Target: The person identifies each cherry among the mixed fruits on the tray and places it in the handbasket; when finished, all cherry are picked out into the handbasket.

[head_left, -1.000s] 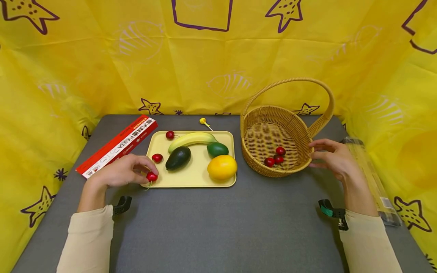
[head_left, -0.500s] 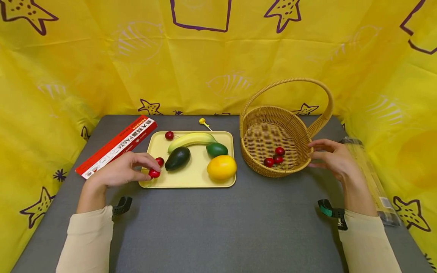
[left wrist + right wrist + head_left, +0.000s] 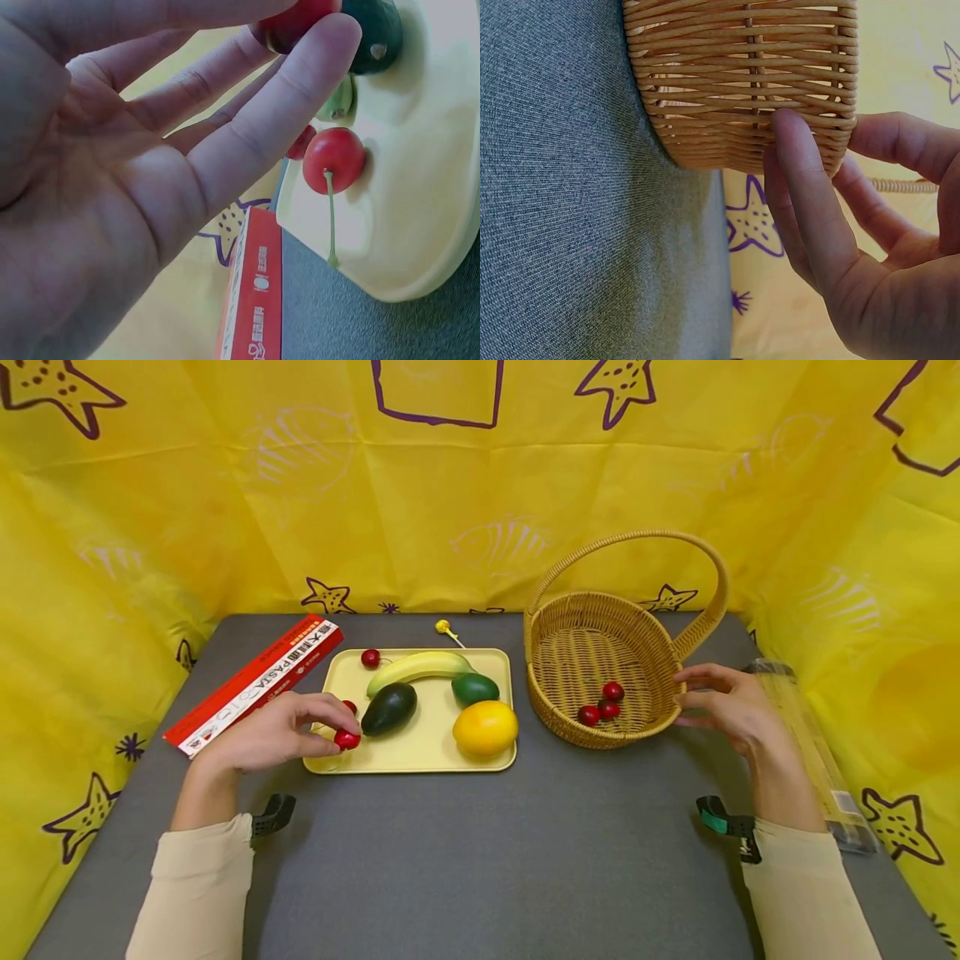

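My left hand (image 3: 288, 731) pinches a red cherry (image 3: 347, 739) between thumb and fingers, over the left front part of a pale yellow tray (image 3: 420, 760). In the left wrist view, another cherry (image 3: 335, 159) with a green stem lies on the tray. A dark avocado (image 3: 389, 709) is just right of the held cherry. At the right, my right hand (image 3: 738, 710) holds the rim of a wicker basket (image 3: 551, 714), its fingertips at the rim and outer wall (image 3: 727, 97). Several cherries (image 3: 609, 708) lie inside the basket.
Also on the tray are a banana (image 3: 420, 666), a green fruit (image 3: 475, 690), a yellow fruit (image 3: 485, 727) and a cherry (image 3: 370, 658). A red pasta box (image 3: 255, 685) lies left, a lollipop (image 3: 444, 627) behind, and a clear package (image 3: 813, 752) right.
My left hand has carried the pinched cherry a little right, from the tray's left edge to near the avocado. My right hand stays at the basket rim.
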Available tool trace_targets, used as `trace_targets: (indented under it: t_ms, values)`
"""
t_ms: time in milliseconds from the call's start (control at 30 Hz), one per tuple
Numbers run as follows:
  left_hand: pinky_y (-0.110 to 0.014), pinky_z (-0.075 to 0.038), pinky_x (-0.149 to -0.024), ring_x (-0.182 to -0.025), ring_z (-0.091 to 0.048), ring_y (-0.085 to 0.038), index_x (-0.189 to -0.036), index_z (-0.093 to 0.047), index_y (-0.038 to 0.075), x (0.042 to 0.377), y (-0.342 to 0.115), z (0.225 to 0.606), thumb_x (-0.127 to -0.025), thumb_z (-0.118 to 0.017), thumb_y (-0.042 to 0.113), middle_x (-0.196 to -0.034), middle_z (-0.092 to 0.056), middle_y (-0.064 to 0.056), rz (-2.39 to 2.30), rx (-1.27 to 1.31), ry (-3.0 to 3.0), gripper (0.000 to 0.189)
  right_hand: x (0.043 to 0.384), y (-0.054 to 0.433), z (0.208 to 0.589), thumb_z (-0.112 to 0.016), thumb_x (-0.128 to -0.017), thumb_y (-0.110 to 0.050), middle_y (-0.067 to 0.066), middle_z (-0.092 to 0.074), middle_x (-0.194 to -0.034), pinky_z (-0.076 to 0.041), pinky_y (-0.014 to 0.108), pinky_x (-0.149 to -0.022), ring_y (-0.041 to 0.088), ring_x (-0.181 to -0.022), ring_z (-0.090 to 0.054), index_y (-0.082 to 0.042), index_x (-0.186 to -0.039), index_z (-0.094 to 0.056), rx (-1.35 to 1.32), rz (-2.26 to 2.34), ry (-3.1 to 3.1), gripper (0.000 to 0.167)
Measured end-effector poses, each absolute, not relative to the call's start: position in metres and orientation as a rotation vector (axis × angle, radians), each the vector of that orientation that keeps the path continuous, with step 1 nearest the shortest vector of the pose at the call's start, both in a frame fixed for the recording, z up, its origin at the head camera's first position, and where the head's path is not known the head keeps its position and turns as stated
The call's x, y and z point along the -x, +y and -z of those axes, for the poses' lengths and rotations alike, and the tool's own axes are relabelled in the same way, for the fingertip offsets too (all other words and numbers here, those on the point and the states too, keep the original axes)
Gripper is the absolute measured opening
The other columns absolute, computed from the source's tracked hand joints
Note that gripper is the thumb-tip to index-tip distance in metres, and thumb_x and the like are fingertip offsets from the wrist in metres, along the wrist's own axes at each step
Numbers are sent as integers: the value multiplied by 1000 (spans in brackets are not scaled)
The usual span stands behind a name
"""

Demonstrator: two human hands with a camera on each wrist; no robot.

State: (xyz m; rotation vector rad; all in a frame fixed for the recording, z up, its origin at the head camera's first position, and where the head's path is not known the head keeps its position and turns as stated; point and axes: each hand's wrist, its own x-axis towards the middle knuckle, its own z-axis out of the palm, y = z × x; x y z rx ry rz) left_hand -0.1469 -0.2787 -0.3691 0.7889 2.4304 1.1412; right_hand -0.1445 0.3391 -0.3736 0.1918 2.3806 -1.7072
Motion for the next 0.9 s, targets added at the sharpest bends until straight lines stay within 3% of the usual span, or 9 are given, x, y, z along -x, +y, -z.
trace_targets:
  t_ms: [333,900]
  values:
    - [-30,-58,-84,-107,-65,-15,-116,-79,13,152,-267,364,-89,-81,6,-115,-74,3,-1188,-844,2382,28,145,338,373,-68,-100,-7,-8,-62,-113,-64,37,-81,7,-90,-71,-1,-133,-58,-197,1700,2373,35]
    - [-32,-60,-87,-108,-65,-22,-112,-80,18,169,-218,353,-91,-79,5,-117,-73,0,-1185,-834,2280,25,145,339,372,-69,-99,-6,-7,-63,-113,-64,36,-80,8,-91,-70,-3,-130,-61,-196,1734,2348,32]
